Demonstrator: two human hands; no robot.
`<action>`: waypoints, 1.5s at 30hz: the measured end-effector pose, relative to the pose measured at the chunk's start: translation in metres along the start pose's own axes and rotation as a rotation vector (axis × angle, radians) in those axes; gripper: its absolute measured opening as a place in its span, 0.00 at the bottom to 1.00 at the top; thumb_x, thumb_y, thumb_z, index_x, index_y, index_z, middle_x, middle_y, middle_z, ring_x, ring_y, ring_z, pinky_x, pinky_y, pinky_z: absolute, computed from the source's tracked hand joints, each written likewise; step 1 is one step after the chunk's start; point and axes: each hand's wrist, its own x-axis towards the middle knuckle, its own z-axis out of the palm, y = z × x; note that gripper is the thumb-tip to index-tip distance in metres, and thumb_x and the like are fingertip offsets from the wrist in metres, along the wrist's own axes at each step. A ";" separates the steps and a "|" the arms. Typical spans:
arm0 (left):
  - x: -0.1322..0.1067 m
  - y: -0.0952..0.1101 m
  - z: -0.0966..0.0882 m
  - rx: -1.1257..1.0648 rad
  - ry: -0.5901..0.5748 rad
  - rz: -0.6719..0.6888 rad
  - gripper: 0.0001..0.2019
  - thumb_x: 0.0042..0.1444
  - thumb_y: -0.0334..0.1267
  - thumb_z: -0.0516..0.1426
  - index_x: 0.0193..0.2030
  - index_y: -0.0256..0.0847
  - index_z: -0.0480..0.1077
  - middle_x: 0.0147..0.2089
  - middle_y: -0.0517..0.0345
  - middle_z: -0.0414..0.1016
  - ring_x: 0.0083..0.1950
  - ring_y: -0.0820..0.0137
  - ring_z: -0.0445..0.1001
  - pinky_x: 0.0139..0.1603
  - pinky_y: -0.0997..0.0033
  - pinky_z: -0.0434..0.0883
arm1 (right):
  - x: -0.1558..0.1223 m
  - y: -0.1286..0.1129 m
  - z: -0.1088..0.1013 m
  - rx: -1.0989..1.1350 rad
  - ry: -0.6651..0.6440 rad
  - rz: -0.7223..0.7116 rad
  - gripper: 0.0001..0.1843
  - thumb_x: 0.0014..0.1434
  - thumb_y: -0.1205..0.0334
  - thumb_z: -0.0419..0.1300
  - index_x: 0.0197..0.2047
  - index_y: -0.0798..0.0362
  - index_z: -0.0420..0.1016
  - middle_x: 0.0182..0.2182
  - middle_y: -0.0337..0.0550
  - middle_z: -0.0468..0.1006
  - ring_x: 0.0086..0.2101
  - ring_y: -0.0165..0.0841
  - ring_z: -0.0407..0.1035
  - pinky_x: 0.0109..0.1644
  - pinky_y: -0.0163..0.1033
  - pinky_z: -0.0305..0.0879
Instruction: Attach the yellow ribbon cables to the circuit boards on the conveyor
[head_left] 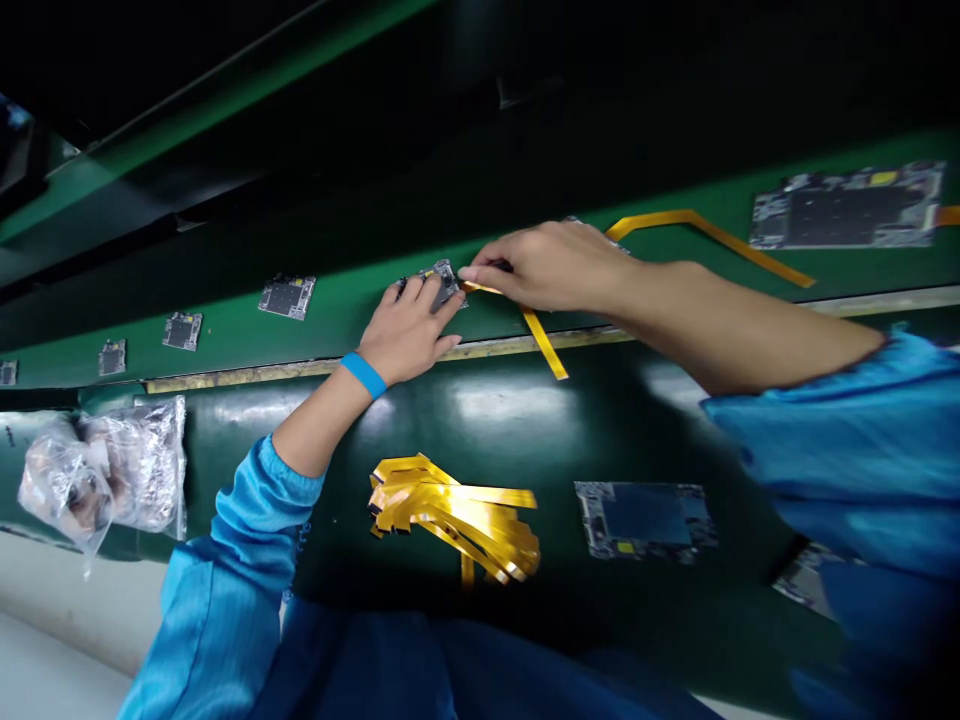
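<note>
The left hand [409,330] pins a small dark circuit board [444,283] steady while the right hand [551,265] pinches a thin amber ribbon cable [544,342] against it.

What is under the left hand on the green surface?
The left hand rests on a small circuit board lying on the green work surface. Only part of the board shows beside the fingers; the rest is covered, so its full face cannot be seen.
</note>
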 end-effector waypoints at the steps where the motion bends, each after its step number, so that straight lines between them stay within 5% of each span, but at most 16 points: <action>1: 0.001 0.002 -0.002 0.011 -0.008 0.000 0.30 0.78 0.46 0.54 0.82 0.38 0.63 0.81 0.32 0.61 0.79 0.42 0.61 0.78 0.43 0.60 | -0.004 -0.001 -0.002 -0.034 0.007 -0.014 0.20 0.74 0.45 0.61 0.45 0.49 0.90 0.43 0.51 0.87 0.41 0.45 0.77 0.41 0.47 0.60; 4: 0.003 0.005 -0.006 0.034 -0.006 0.004 0.30 0.78 0.45 0.54 0.81 0.39 0.64 0.79 0.33 0.63 0.78 0.43 0.63 0.77 0.45 0.61 | -0.009 0.001 -0.002 -0.107 0.036 -0.081 0.21 0.76 0.49 0.57 0.50 0.49 0.89 0.50 0.51 0.88 0.42 0.45 0.78 0.38 0.46 0.58; 11: 0.009 0.010 -0.007 0.036 -0.004 0.015 0.29 0.78 0.44 0.55 0.81 0.39 0.65 0.79 0.33 0.64 0.78 0.44 0.63 0.76 0.46 0.62 | 0.004 0.036 0.018 0.019 0.097 -0.138 0.15 0.68 0.42 0.67 0.42 0.43 0.88 0.36 0.43 0.87 0.35 0.44 0.77 0.37 0.45 0.63; 16: 0.018 0.012 -0.001 -0.003 0.039 0.034 0.27 0.77 0.43 0.55 0.78 0.39 0.68 0.77 0.34 0.65 0.77 0.43 0.64 0.75 0.45 0.63 | 0.008 0.041 0.012 0.015 0.050 -0.090 0.14 0.67 0.42 0.71 0.39 0.43 0.87 0.35 0.43 0.86 0.36 0.43 0.76 0.42 0.46 0.64; 23: -0.003 -0.022 0.004 -0.214 0.188 0.025 0.25 0.79 0.44 0.49 0.77 0.41 0.68 0.74 0.39 0.71 0.74 0.48 0.67 0.70 0.47 0.71 | -0.030 0.006 -0.011 -0.101 -0.003 0.046 0.13 0.75 0.54 0.62 0.51 0.51 0.85 0.45 0.55 0.88 0.39 0.45 0.77 0.39 0.46 0.59; 29: -0.049 -0.050 0.016 -0.337 0.339 -0.017 0.23 0.79 0.46 0.50 0.69 0.39 0.75 0.66 0.42 0.76 0.68 0.52 0.73 0.72 0.48 0.72 | -0.095 -0.040 0.007 0.135 -0.177 -0.318 0.12 0.73 0.52 0.63 0.50 0.48 0.86 0.41 0.46 0.87 0.36 0.39 0.80 0.39 0.42 0.65; 35: -0.072 -0.048 0.035 -0.382 0.352 -0.053 0.21 0.78 0.46 0.53 0.66 0.39 0.77 0.64 0.42 0.77 0.66 0.54 0.76 0.72 0.49 0.73 | -0.134 -0.091 0.040 0.182 -0.413 -0.595 0.11 0.75 0.61 0.62 0.42 0.46 0.86 0.38 0.40 0.86 0.32 0.33 0.78 0.33 0.39 0.56; 38: -0.077 -0.046 0.036 -0.399 0.358 -0.057 0.21 0.79 0.48 0.52 0.66 0.39 0.77 0.64 0.42 0.77 0.67 0.54 0.76 0.70 0.50 0.74 | -0.140 -0.105 0.047 0.091 -0.493 -0.598 0.01 0.69 0.62 0.71 0.43 0.48 0.86 0.40 0.42 0.86 0.31 0.34 0.78 0.32 0.39 0.55; 45: -0.077 -0.045 0.035 -0.426 0.361 -0.052 0.21 0.78 0.47 0.54 0.66 0.38 0.78 0.65 0.42 0.77 0.67 0.54 0.75 0.70 0.51 0.74 | -0.138 -0.111 0.047 0.125 -0.648 -0.494 0.06 0.69 0.63 0.69 0.38 0.47 0.85 0.39 0.40 0.87 0.35 0.36 0.80 0.33 0.40 0.54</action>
